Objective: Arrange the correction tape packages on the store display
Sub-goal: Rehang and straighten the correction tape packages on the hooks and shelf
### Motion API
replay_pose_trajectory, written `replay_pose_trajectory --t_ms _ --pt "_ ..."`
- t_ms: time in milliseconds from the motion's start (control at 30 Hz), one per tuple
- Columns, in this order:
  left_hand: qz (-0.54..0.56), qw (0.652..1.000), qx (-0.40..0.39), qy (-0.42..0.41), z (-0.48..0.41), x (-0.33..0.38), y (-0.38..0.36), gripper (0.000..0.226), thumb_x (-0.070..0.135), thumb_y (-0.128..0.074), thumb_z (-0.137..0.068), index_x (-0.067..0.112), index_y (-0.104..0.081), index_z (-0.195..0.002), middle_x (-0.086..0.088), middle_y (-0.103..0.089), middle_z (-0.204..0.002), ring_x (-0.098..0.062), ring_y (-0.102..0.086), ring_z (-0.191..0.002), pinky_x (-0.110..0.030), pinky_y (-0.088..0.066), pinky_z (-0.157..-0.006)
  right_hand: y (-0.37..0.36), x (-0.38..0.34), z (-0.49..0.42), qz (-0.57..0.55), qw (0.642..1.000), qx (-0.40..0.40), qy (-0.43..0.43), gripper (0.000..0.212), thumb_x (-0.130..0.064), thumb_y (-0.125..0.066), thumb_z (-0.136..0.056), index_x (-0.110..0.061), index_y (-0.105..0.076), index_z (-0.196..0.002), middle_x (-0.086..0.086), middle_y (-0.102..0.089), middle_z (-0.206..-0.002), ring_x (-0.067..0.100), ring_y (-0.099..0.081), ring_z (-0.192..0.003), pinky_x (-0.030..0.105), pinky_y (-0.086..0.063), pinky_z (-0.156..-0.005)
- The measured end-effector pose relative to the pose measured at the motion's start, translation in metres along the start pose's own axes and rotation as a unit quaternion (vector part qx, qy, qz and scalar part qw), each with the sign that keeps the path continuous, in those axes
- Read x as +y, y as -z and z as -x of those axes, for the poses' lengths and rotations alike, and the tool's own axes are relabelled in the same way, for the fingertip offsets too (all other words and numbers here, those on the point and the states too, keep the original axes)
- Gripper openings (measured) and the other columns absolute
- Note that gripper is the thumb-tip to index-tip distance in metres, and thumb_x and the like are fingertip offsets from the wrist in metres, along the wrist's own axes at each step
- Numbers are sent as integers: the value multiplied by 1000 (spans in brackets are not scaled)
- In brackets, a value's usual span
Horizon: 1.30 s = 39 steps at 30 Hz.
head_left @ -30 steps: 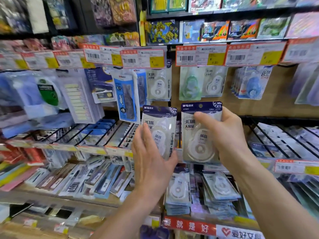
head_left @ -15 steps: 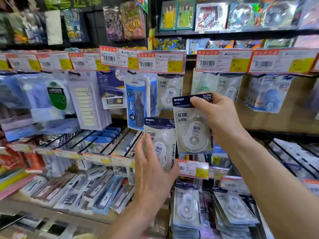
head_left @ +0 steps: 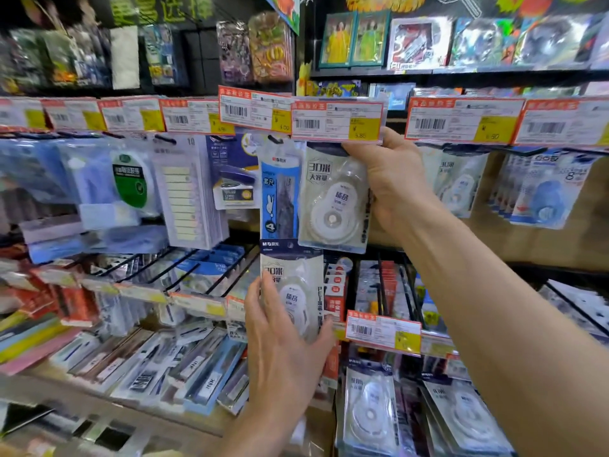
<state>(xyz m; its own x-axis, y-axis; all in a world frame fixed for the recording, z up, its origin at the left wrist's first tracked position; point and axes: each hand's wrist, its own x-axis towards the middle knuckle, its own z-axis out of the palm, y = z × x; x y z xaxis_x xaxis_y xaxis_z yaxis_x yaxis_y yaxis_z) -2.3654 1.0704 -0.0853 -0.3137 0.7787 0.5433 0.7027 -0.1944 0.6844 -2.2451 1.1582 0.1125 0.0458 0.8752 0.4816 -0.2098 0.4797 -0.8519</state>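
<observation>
My right hand (head_left: pixel 392 183) grips a correction tape package (head_left: pixel 333 196), white with a dark blue header, by its right edge. The package's top sits just under a red-and-yellow price tag (head_left: pixel 336 122) on the upper hook row. Whether it hangs on a hook is hidden by the tag. Lower down, my left hand (head_left: pixel 283 344) holds a second identical package (head_left: pixel 293 285) upright in front of the middle shelf. More of the same packages (head_left: pixel 369 413) lie in the bin at the bottom right.
A blue ruler pack (head_left: pixel 276 199) hangs just left of the raised package. Other correction tapes (head_left: pixel 458 183) and a blue one (head_left: pixel 543 192) hang to the right. Pen packs (head_left: pixel 197 377) fill the lower left shelf; wire racks (head_left: pixel 184 268) jut forward.
My right hand has lifted its package up and left, from mid-height to just beneath the price tag. The left hand has stayed low with its package while the view tilted up.
</observation>
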Motion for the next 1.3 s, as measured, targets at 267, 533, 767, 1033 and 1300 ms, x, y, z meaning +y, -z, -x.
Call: replay_pose_trajectory --t_ms 267,533,767,1033,1300 --pt "-7 1000 -16 -15 2 -10 8 120 65 -66 -78 37 27 -149 23 11 -154 -13 -16 -147 -33 -27 -117 -6 3 -6 29 999 -6 23 17 -20 -78 -91 -13 -78 -106 -1 -81 -98 20 -76 -101 47 -57 -100" --pt "-16 1000 -24 0 5 -23 15 120 59 -70 -77 41 24 -149 23 16 -155 -15 -9 -150 -46 -30 -119 -4 5 -7 20 999 -23 20 7 -19 -75 -93 -18 -78 -99 -1 -81 -102 23 -74 -108 50 -54 -104" --pt "-21 999 -30 1 4 -26 13 122 59 -71 -77 36 23 -151 23 18 -155 -14 -9 -150 -44 -29 -120 2 9 -11 -8 1000 -1 -5 8 -6 -71 -93 -11 -76 -97 1 -81 -89 18 -78 -87 38 -64 -86" --pt "-25 999 -30 10 2 -26 11 121 60 -70 -77 37 23 -151 25 18 -154 -13 -7 -150 -45 -29 -119 6 30 -41 141 985 82 48 8 -23 -73 -93 -27 -69 -100 -3 -76 -98 18 -74 -98 38 -59 -94" --pt "-46 999 -24 -9 3 -24 11 119 61 -70 -75 38 20 -150 26 14 -152 -14 -15 -149 -45 -32 -118 10 52 -85 231 959 148 65 31 -32 -75 -90 -20 -65 -117 -1 -72 -109 16 -68 -101 38 -56 -98"
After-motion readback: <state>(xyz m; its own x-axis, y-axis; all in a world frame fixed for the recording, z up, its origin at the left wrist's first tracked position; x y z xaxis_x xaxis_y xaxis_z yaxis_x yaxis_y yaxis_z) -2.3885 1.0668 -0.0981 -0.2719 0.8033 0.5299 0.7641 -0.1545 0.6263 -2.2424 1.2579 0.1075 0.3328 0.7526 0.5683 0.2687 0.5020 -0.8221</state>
